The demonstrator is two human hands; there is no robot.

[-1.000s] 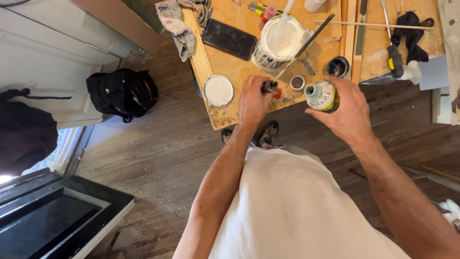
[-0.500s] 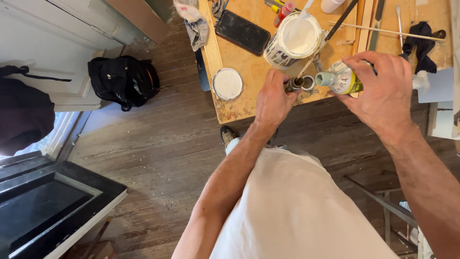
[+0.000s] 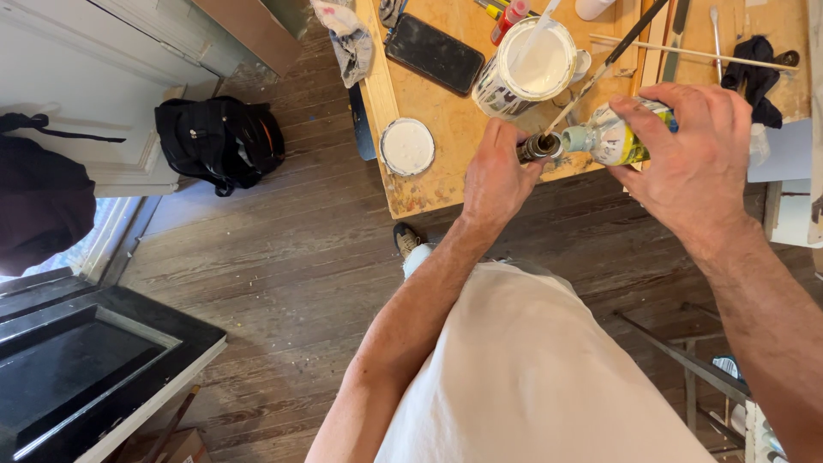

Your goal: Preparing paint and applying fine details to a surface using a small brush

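Observation:
My left hand grips a small dark jar at the front edge of the wooden worktable. A thin brush handle sticks up out of the jar. My right hand holds a small plastic bottle with a yellow-green label, tipped on its side with its mouth against the jar's rim. Just behind the jar stands an open can of white paint, and its round lid lies on the table to the left.
A black phone, rags, a dark cloth and thin sticks lie on the table. A black backpack sits on the wooden floor by a white door. A black-framed panel lies lower left.
My right hand has tipped the bottle from upright to sideways and brought its mouth to the jar. The view has shifted closer to the table.

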